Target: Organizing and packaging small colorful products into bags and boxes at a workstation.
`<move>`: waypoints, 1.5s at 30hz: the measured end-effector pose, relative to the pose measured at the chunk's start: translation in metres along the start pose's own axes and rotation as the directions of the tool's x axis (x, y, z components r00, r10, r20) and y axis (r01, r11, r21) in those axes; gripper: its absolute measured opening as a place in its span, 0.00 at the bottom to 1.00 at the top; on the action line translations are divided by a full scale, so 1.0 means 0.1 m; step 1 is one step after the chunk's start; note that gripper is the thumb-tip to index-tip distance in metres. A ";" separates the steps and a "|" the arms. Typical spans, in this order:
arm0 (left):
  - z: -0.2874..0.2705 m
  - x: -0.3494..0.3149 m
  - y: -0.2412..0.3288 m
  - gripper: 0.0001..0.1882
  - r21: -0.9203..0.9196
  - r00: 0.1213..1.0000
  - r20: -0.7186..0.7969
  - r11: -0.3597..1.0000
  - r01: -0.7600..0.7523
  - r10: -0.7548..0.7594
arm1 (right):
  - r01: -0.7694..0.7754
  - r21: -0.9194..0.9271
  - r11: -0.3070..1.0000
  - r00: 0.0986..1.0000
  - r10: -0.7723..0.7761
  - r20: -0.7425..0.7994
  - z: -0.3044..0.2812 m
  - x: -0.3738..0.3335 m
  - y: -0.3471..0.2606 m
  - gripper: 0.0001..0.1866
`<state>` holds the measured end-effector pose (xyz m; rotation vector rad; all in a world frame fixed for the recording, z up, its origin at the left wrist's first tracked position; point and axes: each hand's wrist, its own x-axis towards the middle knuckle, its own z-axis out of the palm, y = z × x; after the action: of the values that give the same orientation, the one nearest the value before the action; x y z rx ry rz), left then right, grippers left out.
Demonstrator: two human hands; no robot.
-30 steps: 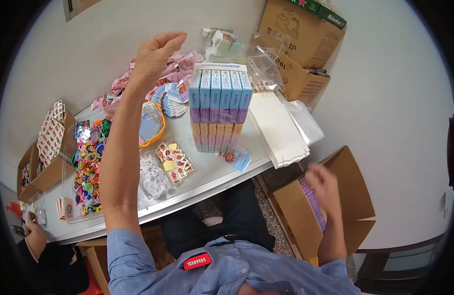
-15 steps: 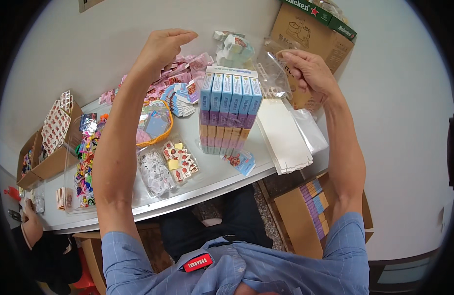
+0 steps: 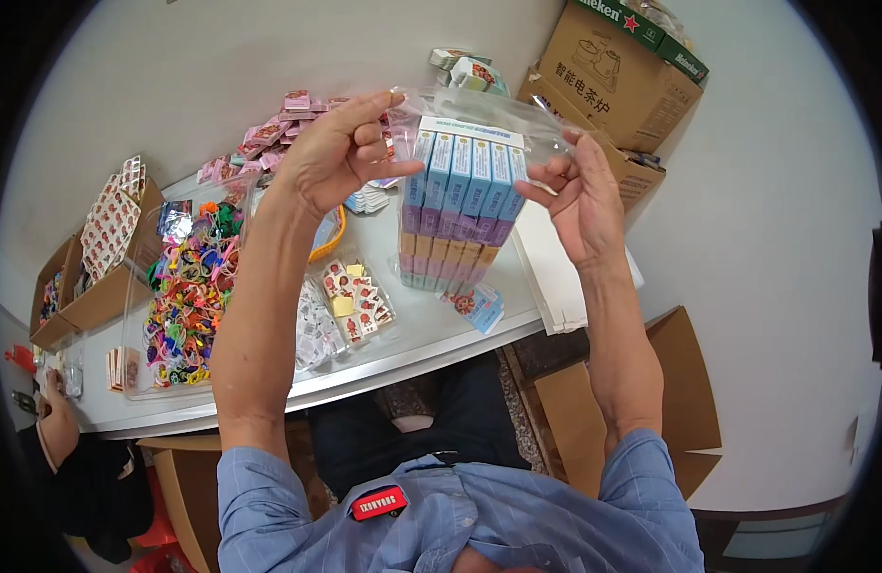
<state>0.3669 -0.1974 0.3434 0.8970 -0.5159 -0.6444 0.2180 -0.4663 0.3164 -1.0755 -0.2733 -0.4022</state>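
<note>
A tall stack of small boxes (image 3: 470,181), light blue on top with purple and pale yellow tiers below, stands upright on the table in front of me. Across its top, a clear plastic bag (image 3: 479,103) is stretched between my hands. My left hand (image 3: 341,153) pinches one edge of the bag between thumb and forefinger, other fingers curled near the stack's left side. On the opposite side, my right hand (image 3: 584,186) grips the other edge, its fingertips by the blue boxes. How far the bag reaches down around the stack I cannot tell.
Left are a clear bin of colourful bands (image 3: 188,315), a bag of printed cards (image 3: 355,301) and an orange-rimmed basket (image 3: 331,234). Pink packets (image 3: 269,138) lie behind. White flat cardboard (image 3: 546,267) is at right, by cartons (image 3: 603,86). Another person's hand (image 3: 57,420) shows far left.
My hands have come lower and closer together, to either side of the stack's top. The clear bag, earlier hanging from my right hand, is now spread between both hands.
</note>
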 end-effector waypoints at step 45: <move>-0.36 -0.18 -0.46 0.12 0.134 0.989 -0.127 0.986 0.099 -0.082 | -0.203 -0.122 0.972 0.956 0.170 -0.239 -0.31 -0.24 0.41 0.11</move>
<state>0.3643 -0.1867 0.2838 1.0904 -0.4172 -0.6372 0.2153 -0.4725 0.2595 -1.1752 0.0632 -0.3752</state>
